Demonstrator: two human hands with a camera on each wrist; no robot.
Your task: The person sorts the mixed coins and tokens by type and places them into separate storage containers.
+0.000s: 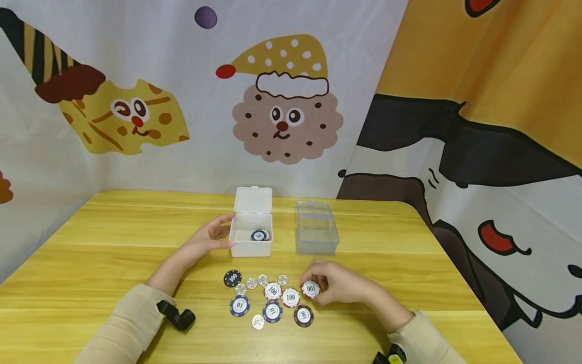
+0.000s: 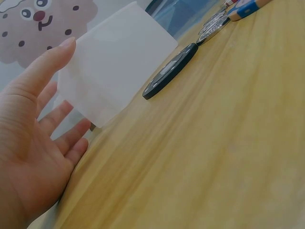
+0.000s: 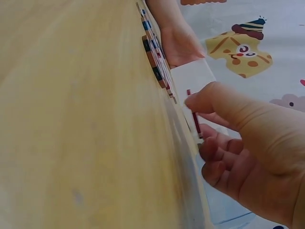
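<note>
My left hand (image 1: 210,236) rests against the left side of a white plastic box (image 1: 251,248), its lid raised. In the left wrist view the thumb touches the box wall, with the other fingers loosely extended beside it. A few poker chips (image 1: 260,235) lie inside, a blue one on top. To the front right, my right hand (image 1: 338,283) pinches a red-edged white poker chip (image 1: 311,289) by its rim between thumb and fingers. That chip (image 3: 195,119) stands edge-on in the right wrist view. Just left of it, white chips (image 1: 290,298) lie on the table.
Black chips (image 1: 232,278), blue chips (image 1: 239,306) and several small silvery coins (image 1: 257,322) are spread in front of the white box. A clear divided plastic box (image 1: 317,237) stands right of it. The wooden table (image 1: 150,222) meets a cartoon-printed curtain (image 1: 191,172) at the back.
</note>
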